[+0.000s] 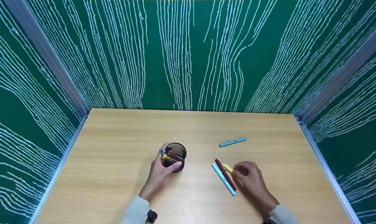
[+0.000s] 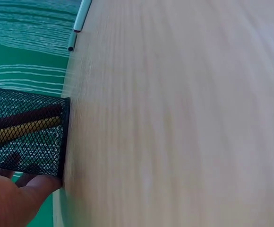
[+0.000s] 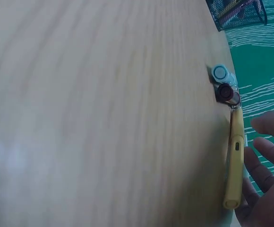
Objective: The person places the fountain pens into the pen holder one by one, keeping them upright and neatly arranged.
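Observation:
My left hand (image 1: 160, 171) grips a black mesh pen holder (image 1: 183, 150) round its side; the holder stands on the table with several pens in it, among them a yellow pen (image 1: 166, 157). In the left wrist view, fingers and thumb touch the lower part of the mesh. My right hand (image 1: 250, 178) is at another yellow pen (image 3: 237, 156) lying on the table, fingers loosely bent and close beside it. Whether they touch it is unclear. Just left of that pen lie a dark red pen (image 1: 225, 175) and a light blue pen (image 1: 223, 179), side by side.
A teal pen (image 1: 233, 142) lies farther back on the wooden table (image 1: 122, 133). Green panels with white wavy lines (image 1: 150, 62) stand along the back and both sides of the table.

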The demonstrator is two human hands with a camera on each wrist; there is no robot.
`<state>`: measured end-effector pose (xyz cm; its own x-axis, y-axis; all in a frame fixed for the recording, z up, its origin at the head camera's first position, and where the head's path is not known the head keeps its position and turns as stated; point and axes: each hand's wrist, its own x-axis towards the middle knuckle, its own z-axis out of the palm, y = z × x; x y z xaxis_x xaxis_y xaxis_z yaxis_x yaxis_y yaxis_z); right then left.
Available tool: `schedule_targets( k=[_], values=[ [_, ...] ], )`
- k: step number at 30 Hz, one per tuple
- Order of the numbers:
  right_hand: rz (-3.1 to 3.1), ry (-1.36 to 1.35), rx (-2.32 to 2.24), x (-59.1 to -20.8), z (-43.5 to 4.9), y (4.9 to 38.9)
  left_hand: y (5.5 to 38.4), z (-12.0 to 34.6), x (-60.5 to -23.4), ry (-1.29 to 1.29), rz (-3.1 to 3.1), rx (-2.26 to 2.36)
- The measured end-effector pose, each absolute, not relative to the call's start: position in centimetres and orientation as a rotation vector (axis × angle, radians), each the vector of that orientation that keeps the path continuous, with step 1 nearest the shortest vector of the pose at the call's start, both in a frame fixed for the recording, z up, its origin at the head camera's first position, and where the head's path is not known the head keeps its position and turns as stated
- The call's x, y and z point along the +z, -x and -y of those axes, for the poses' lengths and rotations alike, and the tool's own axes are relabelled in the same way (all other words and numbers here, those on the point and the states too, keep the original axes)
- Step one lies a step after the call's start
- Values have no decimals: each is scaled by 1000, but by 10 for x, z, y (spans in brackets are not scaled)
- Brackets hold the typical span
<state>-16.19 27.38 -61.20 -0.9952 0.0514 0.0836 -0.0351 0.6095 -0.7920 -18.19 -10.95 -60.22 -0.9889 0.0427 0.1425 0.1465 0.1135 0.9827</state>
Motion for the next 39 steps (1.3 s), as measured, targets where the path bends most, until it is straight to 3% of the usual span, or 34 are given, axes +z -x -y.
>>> schedule_targets(
  k=[19, 39],
  values=[
    [2714, -27, 1255, -626, -271, 160, 183, 110, -606, 190, 2283, -2025],
    [2748, 68, 1244, -611, -269, 159, 182, 109, -605, 164, 2281, -2030]
  ],
)
